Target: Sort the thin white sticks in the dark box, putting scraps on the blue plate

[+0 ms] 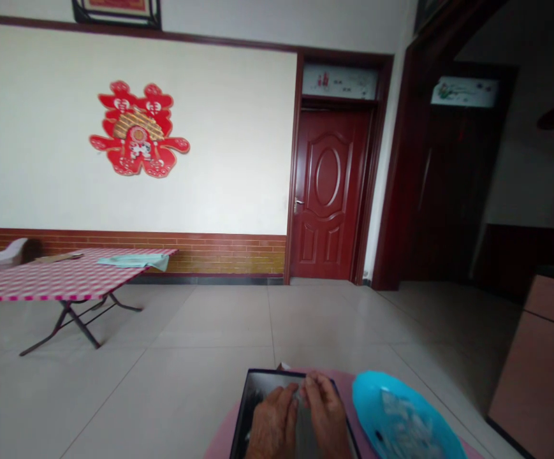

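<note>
Tiled floor (200, 363), with a pink bench (223, 440) in the foreground. On the bench, a dark-rimmed box (269, 380); just to its right, a blue container (367, 396) of small pale pieces (408, 424). Left hand (271, 424) and right hand (327, 413) converge over the box, fingertips close together. Right grip: narrow, pinching a translucent scrap (299, 394). Left grip: fingers curled beside it; whether they hold it cannot be told.
</note>
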Action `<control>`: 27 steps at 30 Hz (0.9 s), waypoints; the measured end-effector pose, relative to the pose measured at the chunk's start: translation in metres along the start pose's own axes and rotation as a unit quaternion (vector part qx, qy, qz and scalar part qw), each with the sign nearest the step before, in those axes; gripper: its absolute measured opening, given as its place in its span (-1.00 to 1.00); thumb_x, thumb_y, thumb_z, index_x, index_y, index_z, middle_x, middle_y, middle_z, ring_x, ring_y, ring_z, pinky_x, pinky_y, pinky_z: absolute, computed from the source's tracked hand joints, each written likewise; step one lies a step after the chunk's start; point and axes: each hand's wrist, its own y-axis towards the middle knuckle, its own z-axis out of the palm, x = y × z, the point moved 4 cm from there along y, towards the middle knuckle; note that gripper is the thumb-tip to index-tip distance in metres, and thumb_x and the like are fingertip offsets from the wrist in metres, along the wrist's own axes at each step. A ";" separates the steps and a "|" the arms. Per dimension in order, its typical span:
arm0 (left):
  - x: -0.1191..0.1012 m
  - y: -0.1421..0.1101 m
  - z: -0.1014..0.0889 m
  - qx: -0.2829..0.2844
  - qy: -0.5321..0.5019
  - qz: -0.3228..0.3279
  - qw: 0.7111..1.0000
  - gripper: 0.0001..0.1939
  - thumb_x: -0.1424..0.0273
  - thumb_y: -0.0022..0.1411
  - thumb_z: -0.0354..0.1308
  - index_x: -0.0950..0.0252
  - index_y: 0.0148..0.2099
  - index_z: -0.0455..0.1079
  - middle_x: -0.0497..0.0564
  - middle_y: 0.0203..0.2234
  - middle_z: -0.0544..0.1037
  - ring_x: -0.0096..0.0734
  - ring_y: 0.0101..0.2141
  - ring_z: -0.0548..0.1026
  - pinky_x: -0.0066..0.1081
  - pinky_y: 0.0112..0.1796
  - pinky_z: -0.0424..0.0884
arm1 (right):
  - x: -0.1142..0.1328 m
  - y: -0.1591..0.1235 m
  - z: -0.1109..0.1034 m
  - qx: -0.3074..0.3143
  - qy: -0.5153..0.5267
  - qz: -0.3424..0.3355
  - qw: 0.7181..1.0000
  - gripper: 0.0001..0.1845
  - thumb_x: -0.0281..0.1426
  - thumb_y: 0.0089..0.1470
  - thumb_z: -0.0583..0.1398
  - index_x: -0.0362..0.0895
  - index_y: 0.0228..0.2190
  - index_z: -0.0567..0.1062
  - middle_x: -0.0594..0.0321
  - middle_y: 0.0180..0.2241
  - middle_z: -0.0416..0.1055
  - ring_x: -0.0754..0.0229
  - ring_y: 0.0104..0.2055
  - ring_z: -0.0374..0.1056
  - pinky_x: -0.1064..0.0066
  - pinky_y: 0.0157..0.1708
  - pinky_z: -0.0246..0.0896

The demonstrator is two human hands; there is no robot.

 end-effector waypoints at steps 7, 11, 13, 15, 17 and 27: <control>0.003 -0.003 0.007 0.049 -0.018 -0.004 0.999 -0.62 0.40 0.37 -0.20 0.32 0.07 0.34 0.12 -0.29 0.59 -0.36 -0.30 0.58 -0.44 -0.27 0.52 | 0.017 -0.003 0.008 0.016 -0.028 -0.010 0.999 -0.72 -0.20 0.07 0.07 -0.10 -0.35 0.48 0.19 -0.36 0.53 0.14 -0.28 0.43 0.37 -0.25 0.32; 0.005 -0.004 0.008 0.077 -0.026 -0.019 0.996 -0.60 0.41 0.37 -0.21 0.27 0.13 0.31 0.05 -0.37 0.56 -0.41 -0.39 0.56 -0.50 -0.36 0.50 | 0.028 0.026 -0.010 0.033 -0.148 -0.063 0.986 -0.75 -0.33 0.01 0.05 -0.10 -0.36 0.50 0.19 -0.35 0.53 0.16 -0.27 0.43 0.38 -0.23 0.31; 0.005 -0.004 0.007 0.068 -0.025 -0.014 0.997 -0.61 0.40 0.37 -0.21 0.24 0.10 0.34 0.04 -0.39 0.55 -0.41 -0.40 0.56 -0.51 -0.37 0.50 | 0.031 0.044 -0.033 0.055 -0.215 -0.084 0.971 -0.74 -0.37 -0.04 0.05 -0.10 -0.40 0.53 0.20 -0.37 0.54 0.16 -0.29 0.43 0.37 -0.23 0.29; 0.005 -0.005 0.007 0.057 -0.027 -0.012 0.998 -0.63 0.39 0.37 -0.21 0.22 0.06 0.36 0.03 -0.38 0.55 -0.41 -0.39 0.56 -0.50 -0.35 0.50 | 0.028 0.059 -0.065 0.069 -0.242 -0.087 0.964 -0.78 -0.40 -0.14 0.08 -0.07 -0.50 0.54 0.25 -0.47 0.53 0.15 -0.36 0.41 0.36 -0.28 0.28; 0.006 -0.005 0.009 0.055 -0.034 -0.013 0.998 -0.64 0.39 0.37 -0.20 0.22 0.04 0.36 0.03 -0.37 0.56 -0.42 -0.38 0.56 -0.50 -0.34 0.50 | 0.020 0.067 -0.100 0.087 -0.270 -0.086 0.955 -0.81 -0.42 -0.22 0.10 -0.05 -0.60 0.53 0.30 -0.56 0.51 0.16 -0.45 0.39 0.36 -0.33 0.25; 0.006 -0.005 0.011 0.049 -0.046 -0.013 0.998 -0.66 0.40 0.36 -0.18 0.21 0.03 0.35 0.01 -0.37 0.57 -0.42 -0.39 0.57 -0.51 -0.36 0.50 | -0.035 0.041 -0.153 0.141 -0.398 -0.071 0.904 -0.91 -0.44 -0.30 0.16 -0.06 -0.64 0.49 0.24 -0.56 0.49 0.09 -0.43 0.37 0.30 -0.32 0.23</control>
